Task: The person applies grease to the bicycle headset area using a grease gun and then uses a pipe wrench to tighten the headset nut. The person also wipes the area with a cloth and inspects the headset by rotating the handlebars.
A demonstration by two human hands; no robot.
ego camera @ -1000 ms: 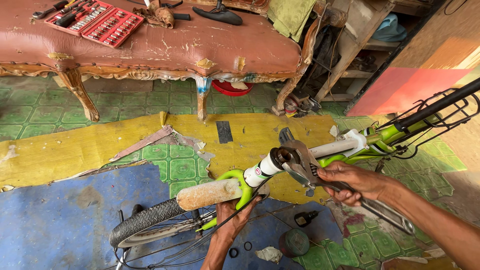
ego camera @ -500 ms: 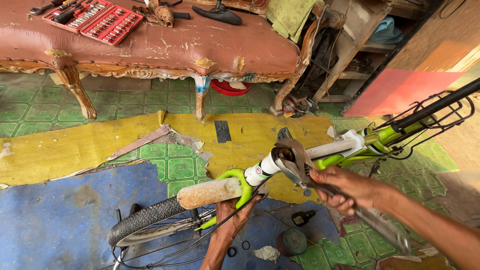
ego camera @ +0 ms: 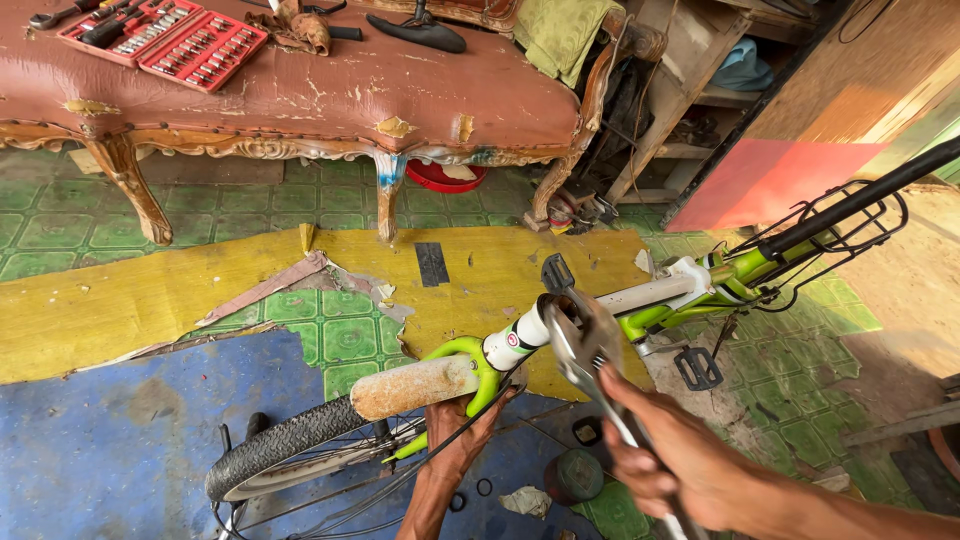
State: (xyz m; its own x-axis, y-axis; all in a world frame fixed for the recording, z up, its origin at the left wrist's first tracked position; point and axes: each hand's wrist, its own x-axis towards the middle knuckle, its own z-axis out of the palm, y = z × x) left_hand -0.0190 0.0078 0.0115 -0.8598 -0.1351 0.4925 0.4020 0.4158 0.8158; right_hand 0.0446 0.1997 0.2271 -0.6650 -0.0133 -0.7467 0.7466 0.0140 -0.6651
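Two bare hands are working on a lime-green bicycle point(ego camera: 745, 268) that is lying on its side across the torn yellow and blue floor covering point(ego camera: 120, 300), its front tyre point(ego camera: 280, 445) pointing toward the lower left corner of the floor. Seen from the head camera, the left hand point(ego camera: 462, 440) is closing round the green fork crown from below, bracing the frame, while the right hand point(ego camera: 672, 462) is wrapping fully round the handle of a large adjustable wrench point(ego camera: 580, 345), whose head is sitting on the white head tube point(ego camera: 520, 345) near the bicycle's front end. Doing this well probably means seating the wrench squarely on the fitting and keeping the brace firm so nothing slips. Beyond, a worn red bench point(ego camera: 300, 95) is carrying a socket set point(ego camera: 165, 35) at its left end
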